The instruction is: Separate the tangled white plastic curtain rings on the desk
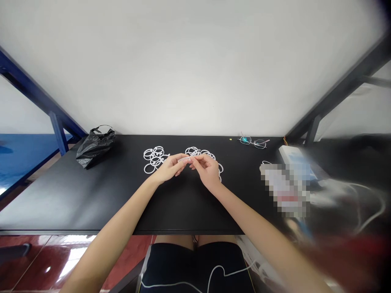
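We see both hands meeting over the middle of the black table [91, 195], a little toward its 12 o'clock edge. Between them sits a small white piece [185, 160], pale and thin, too small for us to say whether it is one of the rings seen edge-on. Its long axis runs roughly from 9 o'clock to 3 o'clock, so each end points into a hand. The left hand [169, 167] comes in from 7 o'clock and pinches the 9 o'clock end between thumb and fingertips; the right hand [207, 169] comes in from 5 o'clock and its fingers close on the 3 o'clock end. Both hands are clamped on the piece and neither is the nearer, since they share it, held just above the tabletop. At 10 o'clock from the left hand, just beside it, lies the left heap of rings [154, 159], loosely spread and overlapping. At 12 o'clock from the right hand, partly hidden behind its fingers, lies the right heap of rings [198, 153]. Well apart at 9 o'clock we find a crumpled black bag [95, 147], and at 2 o'clock a pair of glasses [253, 142] near the wall.
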{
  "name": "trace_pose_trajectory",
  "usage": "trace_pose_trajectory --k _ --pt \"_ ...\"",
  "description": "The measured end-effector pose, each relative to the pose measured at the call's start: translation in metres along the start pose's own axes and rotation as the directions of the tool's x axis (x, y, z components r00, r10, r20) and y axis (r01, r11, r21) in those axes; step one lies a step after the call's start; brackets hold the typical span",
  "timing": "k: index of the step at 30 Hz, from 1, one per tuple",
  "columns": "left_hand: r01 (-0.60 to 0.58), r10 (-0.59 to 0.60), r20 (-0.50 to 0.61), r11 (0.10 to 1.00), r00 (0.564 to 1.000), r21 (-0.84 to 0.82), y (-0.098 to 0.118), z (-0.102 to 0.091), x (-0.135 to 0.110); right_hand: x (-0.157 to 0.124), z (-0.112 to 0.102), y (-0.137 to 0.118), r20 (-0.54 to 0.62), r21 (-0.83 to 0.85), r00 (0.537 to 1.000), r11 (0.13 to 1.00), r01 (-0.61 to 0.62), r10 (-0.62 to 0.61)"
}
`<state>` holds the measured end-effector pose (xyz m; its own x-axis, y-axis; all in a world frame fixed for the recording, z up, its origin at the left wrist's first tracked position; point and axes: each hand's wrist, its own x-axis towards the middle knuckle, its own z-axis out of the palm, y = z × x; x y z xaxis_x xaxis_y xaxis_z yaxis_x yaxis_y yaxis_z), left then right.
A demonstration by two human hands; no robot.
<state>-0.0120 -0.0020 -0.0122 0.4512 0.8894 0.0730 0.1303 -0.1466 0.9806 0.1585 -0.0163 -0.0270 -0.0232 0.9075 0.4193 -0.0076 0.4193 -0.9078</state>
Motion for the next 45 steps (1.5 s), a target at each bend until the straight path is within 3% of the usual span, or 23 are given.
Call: trace_pose_trajectory --k 10,21,25,27,29,31,34,39,45 --pt "-0.023 0.023 -0.003 1.000 1.000 -0.008 0.000 0.000 0.000 0.000 0.000 0.000 0.017 0.030 1.000 1.000 -0.008 0.008" --pt "-0.017 0.019 -0.014 0.995 1.000 0.099 -0.002 -0.002 0.001 0.000 0.000 0.002 0.030 -0.002 1.000 1.000 -0.008 0.008" --pt "0.016 -0.008 -0.061 0.991 0.998 0.136 0.000 -0.002 0.001 0.003 -0.003 0.001 0.056 -0.093 0.998 0.996 -0.010 0.015" --pt "0.037 -0.007 -0.142 0.976 0.990 0.212 -0.001 -0.004 0.000 0.005 -0.004 0.001 0.064 -0.200 0.998 0.980 0.008 0.005" --pt "0.050 0.063 -0.271 0.919 0.960 0.391 -0.005 -0.008 0.000 0.005 -0.005 0.003 0.087 -0.334 0.995 0.939 0.079 -0.053" --pt "0.061 0.219 -0.371 0.787 0.903 0.614 -0.010 -0.013 0.000 0.005 -0.006 0.008 0.147 -0.464 0.981 0.867 0.182 -0.128" --pt "0.041 0.401 -0.345 0.601 0.849 0.799 -0.021 -0.020 0.002 0.003 -0.006 0.015 0.254 -0.602 0.957 0.752 0.269 -0.140" --pt "0.048 0.382 -0.270 0.501 0.884 0.864 -0.034 -0.022 0.002 0.000 -0.007 0.019 0.333 -0.673 0.940 0.680 0.289 -0.071" --pt "0.122 0.244 -0.271 0.492 0.931 0.862 -0.040 -0.022 0.001 0.002 -0.007 0.017 0.345 -0.672 0.938 0.686 0.280 -0.044"
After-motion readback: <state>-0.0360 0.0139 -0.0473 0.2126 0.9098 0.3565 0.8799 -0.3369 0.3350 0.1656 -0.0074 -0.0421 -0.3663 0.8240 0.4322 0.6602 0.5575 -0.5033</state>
